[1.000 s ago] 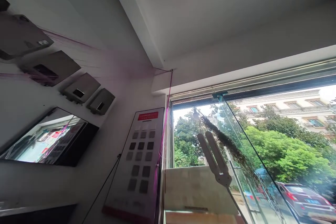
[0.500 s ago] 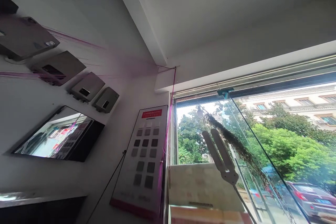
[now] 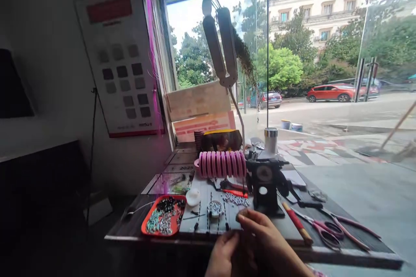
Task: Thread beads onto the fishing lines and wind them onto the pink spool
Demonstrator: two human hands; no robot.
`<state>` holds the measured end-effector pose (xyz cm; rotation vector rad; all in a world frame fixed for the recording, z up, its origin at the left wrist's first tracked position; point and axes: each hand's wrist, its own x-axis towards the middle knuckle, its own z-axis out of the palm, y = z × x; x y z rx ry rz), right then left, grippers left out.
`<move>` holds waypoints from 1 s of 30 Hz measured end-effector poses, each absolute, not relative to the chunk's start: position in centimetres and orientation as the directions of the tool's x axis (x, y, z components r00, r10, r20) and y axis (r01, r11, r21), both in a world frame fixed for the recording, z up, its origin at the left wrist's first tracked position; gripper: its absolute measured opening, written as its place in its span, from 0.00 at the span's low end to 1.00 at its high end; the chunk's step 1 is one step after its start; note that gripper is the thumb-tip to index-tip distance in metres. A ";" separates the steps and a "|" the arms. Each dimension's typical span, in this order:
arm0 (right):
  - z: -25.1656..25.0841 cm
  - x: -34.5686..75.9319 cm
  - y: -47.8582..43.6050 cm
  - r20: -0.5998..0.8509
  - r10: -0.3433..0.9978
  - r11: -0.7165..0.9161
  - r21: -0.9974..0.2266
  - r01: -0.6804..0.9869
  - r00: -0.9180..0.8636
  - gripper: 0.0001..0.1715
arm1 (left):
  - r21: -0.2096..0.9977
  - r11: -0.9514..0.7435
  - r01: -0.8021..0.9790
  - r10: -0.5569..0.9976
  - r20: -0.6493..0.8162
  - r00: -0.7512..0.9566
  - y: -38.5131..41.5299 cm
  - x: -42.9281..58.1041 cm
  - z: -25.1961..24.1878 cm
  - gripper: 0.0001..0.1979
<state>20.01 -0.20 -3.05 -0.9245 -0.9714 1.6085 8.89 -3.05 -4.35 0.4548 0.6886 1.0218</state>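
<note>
My left hand (image 3: 223, 252) and my right hand (image 3: 267, 242) are close together at the near edge of the table (image 3: 341, 253), fingers curled towards each other. I cannot make out whether they pinch anything. Right in front of the fingertips lies a grey grooved bead board (image 3: 203, 218) with a small white dish of beads (image 3: 215, 207) on it. A red tray (image 3: 144, 227) of mixed beads sits to its left. Behind the board stand a row of pink thread spools (image 3: 222, 163) and a black hand-crank machine (image 3: 264, 184).
Red-handled scissors (image 3: 320, 228), pink-handled pliers (image 3: 352, 226) and a red-and-wood tool (image 3: 296, 223) lie at the right. A white desk lamp (image 3: 221, 47) hangs over the table. A sample poster (image 3: 120, 60) leans at the left. A glass shopfront (image 3: 325, 52) with parked cars outside closes the back.
The view has swung down from the ceiling and wall displays to the work table. Both hands have come into view at the table's near edge.
</note>
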 end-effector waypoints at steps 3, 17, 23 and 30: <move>-2.7 20.1 -0.3 -0.127 0.946 -0.251 -0.869 -0.426 -0.299 0.19 | 0.645 0.438 -0.626 0.894 -0.243 0.376 -2.3 9.2 -4.2 0.09; -3.1 20.5 -0.8 -0.105 0.944 -0.249 -0.850 -0.465 -0.314 0.16 | 0.671 0.456 -0.585 0.880 -0.244 0.408 -2.3 8.9 -3.6 0.07; -3.9 20.3 -0.7 -0.083 0.941 -0.230 -0.867 -0.442 -0.328 0.15 | 0.685 0.448 -0.574 0.884 -0.243 0.399 -2.2 9.0 -3.7 0.08; -1.5 22.0 0.7 0.112 0.984 0.106 -0.993 0.046 0.139 0.21 | 0.777 0.376 -0.505 0.920 -0.249 0.303 -1.6 9.7 -4.5 0.10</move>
